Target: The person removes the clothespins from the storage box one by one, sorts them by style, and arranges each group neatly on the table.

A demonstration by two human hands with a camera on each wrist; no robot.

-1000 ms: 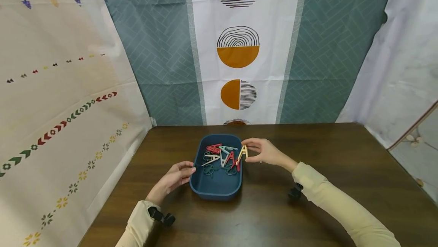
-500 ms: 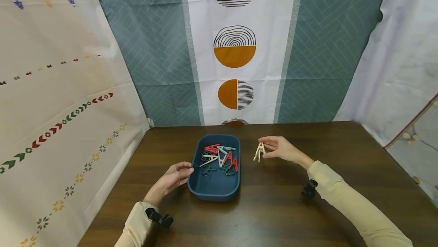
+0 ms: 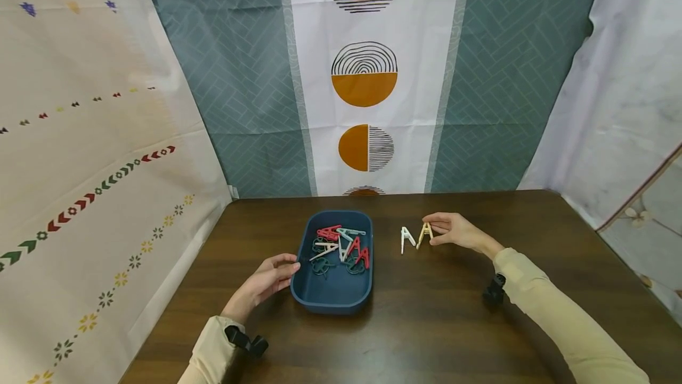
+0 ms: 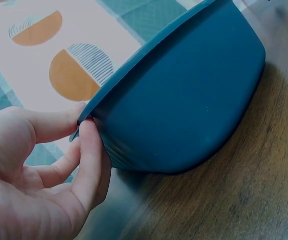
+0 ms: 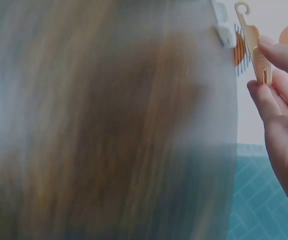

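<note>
My left hand (image 3: 266,283) pinches the left rim of a dark blue plastic bin (image 3: 333,296). The left wrist view shows thumb and fingers on the rim of that bin (image 4: 183,95). To the right of it, my right hand (image 3: 459,235) holds a yellow clothespin (image 3: 424,234) between thumb and fingers. Seen close in the right wrist view, the yellow clothespin (image 5: 253,47) has a hooked tip. A white clothespin (image 3: 407,238) is on the table just left of the yellow one. In the bin lie several clothespins, among them a red one (image 3: 363,257) and a mint one (image 3: 350,231).
Dark green loops (image 3: 321,266) lie among the clothespins in the bin. Everything stands on a dark wooden table (image 3: 426,325). A patterned cloth (image 3: 367,94) hangs behind its far edge, with pale cloths at both sides.
The right hand has carried the yellow clothespin rightward from the bin's right rim to beyond the white clothespin, which now shows apart from it. The left hand has stayed on the rim.
</note>
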